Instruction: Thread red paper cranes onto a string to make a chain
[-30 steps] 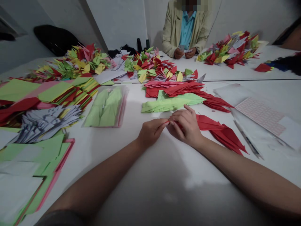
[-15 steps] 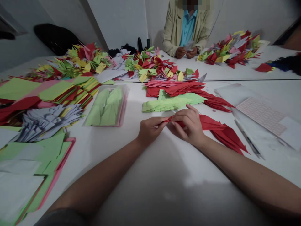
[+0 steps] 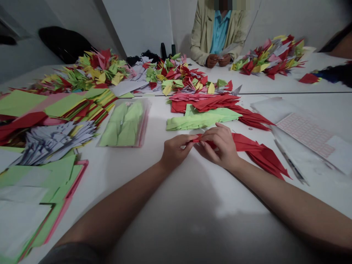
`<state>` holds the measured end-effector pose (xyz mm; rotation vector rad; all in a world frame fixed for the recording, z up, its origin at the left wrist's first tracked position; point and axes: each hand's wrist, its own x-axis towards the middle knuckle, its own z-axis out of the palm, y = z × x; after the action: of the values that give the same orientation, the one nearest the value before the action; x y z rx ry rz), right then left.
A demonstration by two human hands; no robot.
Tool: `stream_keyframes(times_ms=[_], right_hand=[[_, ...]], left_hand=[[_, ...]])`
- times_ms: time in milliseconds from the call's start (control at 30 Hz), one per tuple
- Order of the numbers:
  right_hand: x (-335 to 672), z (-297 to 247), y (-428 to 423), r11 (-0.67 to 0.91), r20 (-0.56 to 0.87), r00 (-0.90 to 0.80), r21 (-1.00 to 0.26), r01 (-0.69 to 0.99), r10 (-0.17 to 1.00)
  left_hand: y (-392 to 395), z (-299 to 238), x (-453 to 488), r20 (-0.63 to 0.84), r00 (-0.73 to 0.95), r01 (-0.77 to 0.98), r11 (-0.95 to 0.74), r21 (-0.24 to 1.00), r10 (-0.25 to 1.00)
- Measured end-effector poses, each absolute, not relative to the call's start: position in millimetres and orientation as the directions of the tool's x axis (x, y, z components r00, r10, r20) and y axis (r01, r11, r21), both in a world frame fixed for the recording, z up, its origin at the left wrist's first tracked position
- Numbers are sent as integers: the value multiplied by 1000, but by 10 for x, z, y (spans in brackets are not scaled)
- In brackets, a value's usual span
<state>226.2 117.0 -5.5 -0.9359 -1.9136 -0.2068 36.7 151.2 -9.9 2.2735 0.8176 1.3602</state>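
In the head view, the left hand (image 3: 176, 151) has its thumb and first finger brought together on the near end of a small folded piece of red paper (image 3: 196, 139), and this piece sits right between the two hands, above the white table (image 3: 176, 220). The right hand (image 3: 220, 145) bends over the same piece from the other side, its thumb and first finger nearly meeting on it, with another finger lifted; how much of the paper lies under that palm I cannot tell. Just to the right of the right fingers, a stack of folded red sheets (image 3: 265, 157) fans out on the table. Just beyond the fingertips is a bundle of light green folded paper (image 3: 203, 120), and behind that more red folds (image 3: 183, 107). Left of the left fingers, well apart, lies a clear packet (image 3: 122, 124) with green paper inside, and farther left are grey folded papers (image 3: 55, 141) and green sheets (image 3: 62, 178). Far to the right of the fingers are a pen (image 3: 291, 163) and a printed card (image 3: 305, 132). Well beyond the fingers, heaps of colourful folded paper (image 3: 189, 79) spread along the far table, where another person (image 3: 217, 33) in a light jacket holds something small in both hands
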Motion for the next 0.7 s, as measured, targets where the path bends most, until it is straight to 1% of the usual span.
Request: stream_keyframes(times_ms=[200,433,567,700], right_hand=[[2264,-56,1165,712,806,-279,-232,662,522],[2270,-69,1176,710,797,-277,-248,659,536],[2272,-65,1171,707,798,-266,-259,658,540],[2280,-65,1172,713,814,-263,-243,658,519]], left_hand=[[1523,-106,367,684,355,326,-770,549,637],[1522,-107,362,686,352,338,-770,541,637],[1510,-97,354,698,357,334,-782,525,621],[1493,-71,352,714,381,329,-808,489,587]])
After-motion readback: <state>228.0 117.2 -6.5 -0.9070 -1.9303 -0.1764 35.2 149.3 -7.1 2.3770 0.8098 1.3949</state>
